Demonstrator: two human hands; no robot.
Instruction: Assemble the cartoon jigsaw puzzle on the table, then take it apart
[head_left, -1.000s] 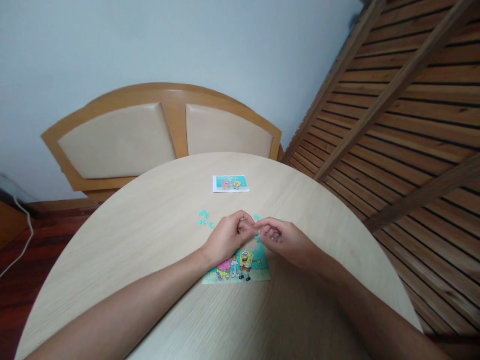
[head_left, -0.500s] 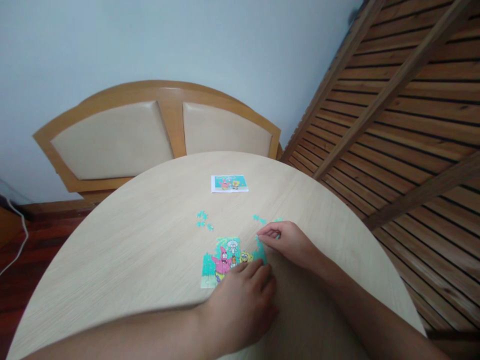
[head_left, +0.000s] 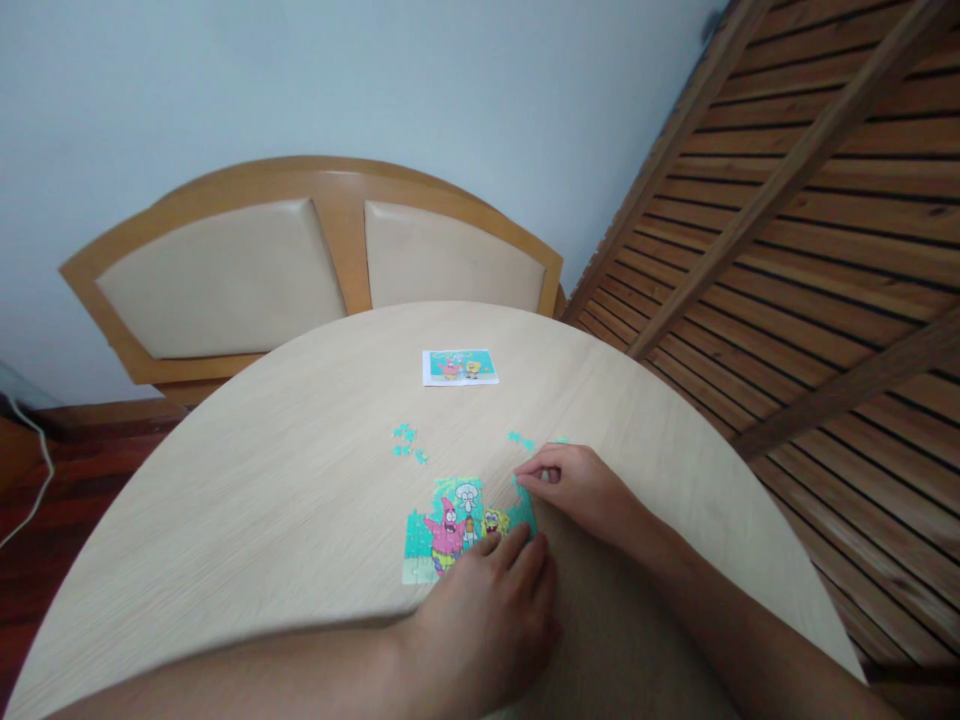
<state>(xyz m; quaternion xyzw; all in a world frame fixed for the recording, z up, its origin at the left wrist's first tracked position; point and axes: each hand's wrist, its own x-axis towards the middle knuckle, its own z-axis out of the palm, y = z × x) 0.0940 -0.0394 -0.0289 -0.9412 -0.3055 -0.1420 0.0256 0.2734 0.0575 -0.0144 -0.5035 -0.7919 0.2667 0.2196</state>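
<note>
Two hands on a part-built puzzle point(head_left: 448, 535) on the table point(head_left: 262, 480). Left hand point(head_left: 491, 605) covers its lower right, fingers loosely bent, grasp hidden. Right hand point(head_left: 566, 475) nearly pinched at upper-right corner; can't tell if gripping. Likely fitting; calls for fine alignment.

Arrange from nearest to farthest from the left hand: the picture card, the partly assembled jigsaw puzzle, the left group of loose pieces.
1. Partly assembled jigsaw puzzle: partly hidden by the left hand.
2. Left group of loose pieces: beyond it, leftward.
3. Picture card: farthest back.
</note>
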